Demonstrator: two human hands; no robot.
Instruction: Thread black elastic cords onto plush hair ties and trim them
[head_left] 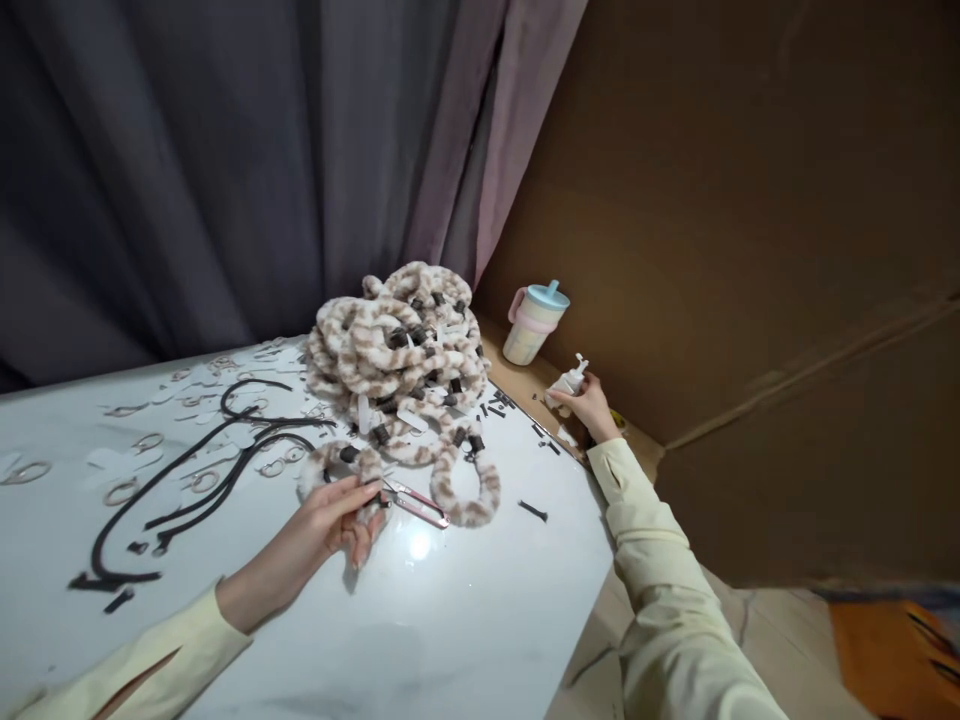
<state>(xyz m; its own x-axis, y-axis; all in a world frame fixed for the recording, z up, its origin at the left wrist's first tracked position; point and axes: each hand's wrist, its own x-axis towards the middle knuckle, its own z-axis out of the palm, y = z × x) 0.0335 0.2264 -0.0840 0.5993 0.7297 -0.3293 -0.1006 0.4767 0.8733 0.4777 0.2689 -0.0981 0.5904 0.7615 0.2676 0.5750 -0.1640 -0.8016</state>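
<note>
Near the front of the fluffy pile, my left hand is closed round one end of a brown-and-white fluffy loop with a dark joint. Thread snips with pink handles lie just right of its fingertips; I cannot tell if they touch. My right hand reaches out to the table's right edge, its fingers closed on a small white squeeze bottle with a nozzle. Another fluffy loop lies on the table past the snips. The palm side of my right hand is hidden.
A large pile of fluffy loops rests at the back of the white table. Black cords and metal rings are scattered leftward. A lidded cup stands at the cardboard wall. A curtain hangs behind.
</note>
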